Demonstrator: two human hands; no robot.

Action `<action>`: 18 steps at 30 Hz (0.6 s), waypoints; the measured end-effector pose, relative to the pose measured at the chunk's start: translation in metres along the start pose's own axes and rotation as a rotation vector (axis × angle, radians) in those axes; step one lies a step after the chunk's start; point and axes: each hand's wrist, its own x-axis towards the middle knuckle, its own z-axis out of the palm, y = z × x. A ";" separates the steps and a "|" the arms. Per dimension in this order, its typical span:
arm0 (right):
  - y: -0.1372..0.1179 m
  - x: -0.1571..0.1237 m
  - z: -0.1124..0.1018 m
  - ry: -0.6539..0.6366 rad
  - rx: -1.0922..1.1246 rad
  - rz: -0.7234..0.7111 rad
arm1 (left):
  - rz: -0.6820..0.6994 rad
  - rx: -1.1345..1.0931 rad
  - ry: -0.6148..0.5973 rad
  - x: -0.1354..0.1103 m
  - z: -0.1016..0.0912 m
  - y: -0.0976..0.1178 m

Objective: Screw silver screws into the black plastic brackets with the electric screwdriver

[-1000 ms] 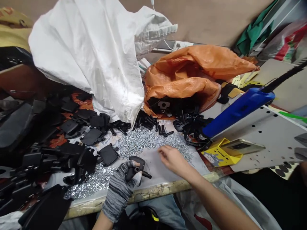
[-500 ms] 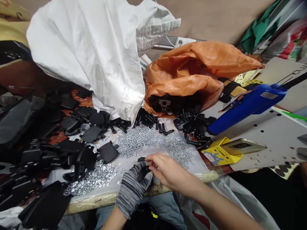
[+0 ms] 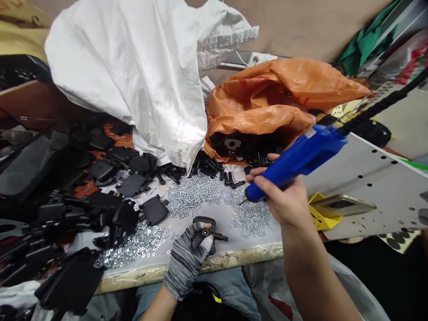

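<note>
My left hand (image 3: 189,254), in a grey knitted glove with bare fingertips, grips a black plastic part (image 3: 204,220) with a narrow lever (image 3: 217,236) lying across it, near the table's front edge. Wrapped in my right hand (image 3: 284,196) is a blue electric screwdriver (image 3: 294,158), hung from a black cord; its bit points down and left, over the screws. Silver screws (image 3: 194,191) lie in a heap beyond my left hand, and a second heap of screws (image 3: 250,218) is to the right. Washers (image 3: 140,245) spread to the left of the glove.
Black plastic parts (image 3: 100,209) pile up at the left. A white sack (image 3: 133,80) and an orange sack (image 3: 261,98) stand at the back. To the right, a phone (image 3: 347,205) rests in a yellow holder (image 3: 321,218) by a perforated white board (image 3: 364,191).
My right hand has left the black part and moved up and right, taking hold of the blue screwdriver and pulling it left over the screws. The left hand keeps the part, now with its lever showing.
</note>
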 end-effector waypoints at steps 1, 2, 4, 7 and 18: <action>-0.001 -0.004 0.008 -0.072 0.068 0.040 | 0.001 0.006 0.009 0.000 0.000 0.000; -0.002 -0.010 0.017 -0.111 0.125 0.063 | 0.009 0.017 0.024 0.000 0.000 0.000; -0.006 -0.025 0.037 -0.127 0.247 0.082 | 0.027 0.027 0.052 0.001 0.001 0.001; -0.013 -0.045 0.063 -0.114 0.452 0.139 | 0.010 -0.026 0.048 0.000 0.001 0.000; 0.011 -0.072 0.079 -0.328 0.294 0.116 | 0.071 0.000 0.042 0.007 0.003 -0.018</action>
